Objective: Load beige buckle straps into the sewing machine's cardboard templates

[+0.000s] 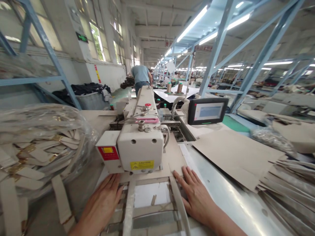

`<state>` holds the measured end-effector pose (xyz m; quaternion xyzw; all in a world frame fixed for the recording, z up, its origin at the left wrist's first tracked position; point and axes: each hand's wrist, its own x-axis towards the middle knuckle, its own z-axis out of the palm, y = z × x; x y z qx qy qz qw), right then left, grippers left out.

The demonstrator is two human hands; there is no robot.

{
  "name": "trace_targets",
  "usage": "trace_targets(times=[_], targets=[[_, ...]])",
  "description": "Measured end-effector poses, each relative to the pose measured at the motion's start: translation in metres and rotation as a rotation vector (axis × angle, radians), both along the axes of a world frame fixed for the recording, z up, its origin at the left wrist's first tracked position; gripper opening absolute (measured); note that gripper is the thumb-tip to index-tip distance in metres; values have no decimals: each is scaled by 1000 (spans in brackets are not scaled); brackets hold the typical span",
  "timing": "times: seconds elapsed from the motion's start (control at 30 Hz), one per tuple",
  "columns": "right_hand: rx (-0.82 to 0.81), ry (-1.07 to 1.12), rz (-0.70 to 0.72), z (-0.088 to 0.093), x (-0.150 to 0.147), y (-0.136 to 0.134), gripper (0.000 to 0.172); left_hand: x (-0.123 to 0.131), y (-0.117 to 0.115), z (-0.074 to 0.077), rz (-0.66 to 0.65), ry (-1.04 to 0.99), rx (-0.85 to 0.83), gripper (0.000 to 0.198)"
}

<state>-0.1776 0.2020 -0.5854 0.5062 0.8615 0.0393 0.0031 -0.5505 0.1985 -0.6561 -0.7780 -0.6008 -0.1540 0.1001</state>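
Note:
A beige fabric panel (174, 160) lies under the head of a white sewing machine (140, 147). Two pale straps, the left strap (129, 206) and the right strap (180, 205), run from its near edge towards me. My left hand (104, 198) rests at the panel's near left corner, fingers stretched forward beside the machine head and partly hidden at the tips. Flat and spread, my right hand (194, 191) touches the panel's near right corner, beside the right strap. Between the straps lies a white sheet (150, 195) with a small brown scrap on it. The needle area is hidden.
At left, a clear plastic bag (85, 137) holds several beige straps with gold-coloured fittings. A control screen (208, 110) stands behind the metal table (221, 190). Beige panels (236, 152) are stacked at right. Further back a person (142, 77) bends forward.

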Motion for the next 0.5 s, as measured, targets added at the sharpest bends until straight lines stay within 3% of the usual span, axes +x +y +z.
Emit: trace_targets(times=[0.3, 0.5], targets=[[151, -14, 125, -7, 6, 10, 63, 8, -5, 32, 50, -58, -184, 44], [332, 32, 209, -26, 16, 16, 53, 13, -24, 53, 48, -73, -288, 42]])
